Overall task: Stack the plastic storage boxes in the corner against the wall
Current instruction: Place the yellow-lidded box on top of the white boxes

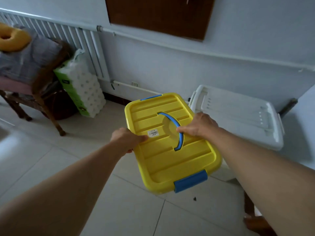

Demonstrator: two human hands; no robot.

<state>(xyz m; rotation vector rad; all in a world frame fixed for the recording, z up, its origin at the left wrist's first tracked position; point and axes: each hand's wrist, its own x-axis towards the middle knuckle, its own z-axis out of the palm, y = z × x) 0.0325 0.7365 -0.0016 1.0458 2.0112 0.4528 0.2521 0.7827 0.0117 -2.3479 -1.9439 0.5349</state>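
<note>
I hold a yellow plastic storage box (172,157) with blue clips and a blue lid handle above the tiled floor. My left hand (127,139) grips its left long edge, thumb on the lid next to a white barcode sticker. My right hand (199,125) grips the right edge, thumb touching the blue handle. A larger white storage box (238,114) with a ribbed white lid stands on the floor to the right, against the wall. The yellow box's far right corner overlaps the white box's near left edge in the view.
A wooden chair (42,97) with folded cloth and a yellow ring cushion (12,40) stands at the left. A pack of toilet rolls (81,89) leans by the white radiator (68,36). A white surface (303,126) lies at the right edge. Pale floor tiles stretch below.
</note>
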